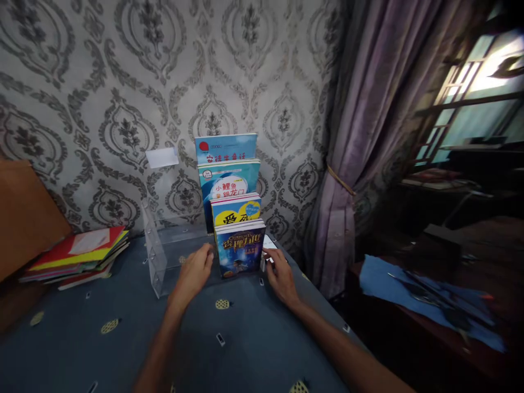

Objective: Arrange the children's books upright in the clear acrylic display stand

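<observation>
A clear acrylic tiered rack (161,256) stands on a blue cloth-covered table (123,338) against the patterned wall. Several children's books stand in its right half, stepped in height; the front one has a dark blue cover (240,252), with a yellow one (235,210) behind it. My left hand (195,272) rests at the left edge of the front book, fingers curled toward it. My right hand (279,273) touches the rack's right end beside the same book, fingers bent. Neither hand clearly grips anything.
A stack of flat colourful books (77,255) lies at the table's left. A brown board (24,213) leans at far left. A purple curtain (360,147) hangs right of the table. A dark side table with blue cloth (429,300) stands at right.
</observation>
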Tool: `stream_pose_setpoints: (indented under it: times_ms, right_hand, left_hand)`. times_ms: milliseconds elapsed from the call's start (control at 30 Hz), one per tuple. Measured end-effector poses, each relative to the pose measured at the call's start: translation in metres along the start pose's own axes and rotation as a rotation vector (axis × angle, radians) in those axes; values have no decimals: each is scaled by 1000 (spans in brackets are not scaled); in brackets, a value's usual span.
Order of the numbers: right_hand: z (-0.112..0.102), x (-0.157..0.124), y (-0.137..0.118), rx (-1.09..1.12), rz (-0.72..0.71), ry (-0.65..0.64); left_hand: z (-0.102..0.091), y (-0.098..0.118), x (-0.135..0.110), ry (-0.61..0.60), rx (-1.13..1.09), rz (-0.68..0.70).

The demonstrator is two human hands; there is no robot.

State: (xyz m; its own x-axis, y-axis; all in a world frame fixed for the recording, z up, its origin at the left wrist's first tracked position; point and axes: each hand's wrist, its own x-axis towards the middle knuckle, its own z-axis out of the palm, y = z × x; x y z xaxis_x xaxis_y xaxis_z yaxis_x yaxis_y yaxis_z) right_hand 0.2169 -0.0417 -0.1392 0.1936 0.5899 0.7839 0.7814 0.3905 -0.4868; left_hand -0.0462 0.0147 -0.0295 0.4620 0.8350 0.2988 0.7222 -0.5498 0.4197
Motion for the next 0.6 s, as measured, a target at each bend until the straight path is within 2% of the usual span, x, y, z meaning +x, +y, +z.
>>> stream_pose_setpoints:
  times_ms: [167,267,367,433,500,600]
  right_hand:
    - [3,-1,-1,42,15,13]
    - [6,-2,0,74,-13,35]
    - [9,-2,3,103,-18,66]
    - [12,-3,3,128,6,85]
    - [14,-4,3,155,29,101]
    - [14,-5,0,189,49,108]
  left_hand:
    - [-10,7,-9,104,44,-25]
    - [-1,-1,-21,202,-12,-34]
    - [22,-24,-45,277,-71,20]
    - [39,-45,-67,366,-62,8]
    - [52,-65,-93,417,-17,-52]
    - [58,-84,-124,437,60,-181]
